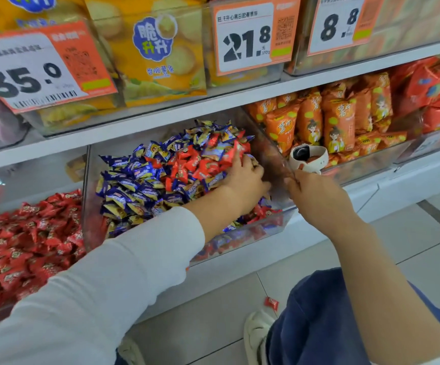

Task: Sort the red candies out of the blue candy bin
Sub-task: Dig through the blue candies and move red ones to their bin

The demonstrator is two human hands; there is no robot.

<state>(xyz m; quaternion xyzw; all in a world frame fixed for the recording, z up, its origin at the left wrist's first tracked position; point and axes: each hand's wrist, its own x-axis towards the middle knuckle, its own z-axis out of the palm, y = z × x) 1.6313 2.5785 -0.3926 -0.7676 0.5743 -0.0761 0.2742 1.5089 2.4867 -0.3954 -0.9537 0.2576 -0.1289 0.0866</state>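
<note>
The left hand (242, 177) reaches into the clear blue candy bin (266, 227), its grip curled down into the heap with fingers buried among wrappers at the right side of the pile; whether they actually hold a candy cannot be told. A cluster of red candies (195, 162) lies on top of the blue candies (134, 185), just left of and touching those fingers. More red ones show low along the bin's front wall. The right hand (316, 193) pinches the bin's upper right corner edge, grip closed on the clear wall. A white wristband device (309, 155) sits just behind that hand, on the rim of the neighbouring bin of orange snack packs (337, 119).

To the left, apart from the blue bin by a clear wall, a second bin (84, 167) holds only red candies. Open room lies above the pile, under the white shelf (213, 104). One red candy (271, 302) lies on the tiled floor (213, 312), near a white shoe (255, 330).
</note>
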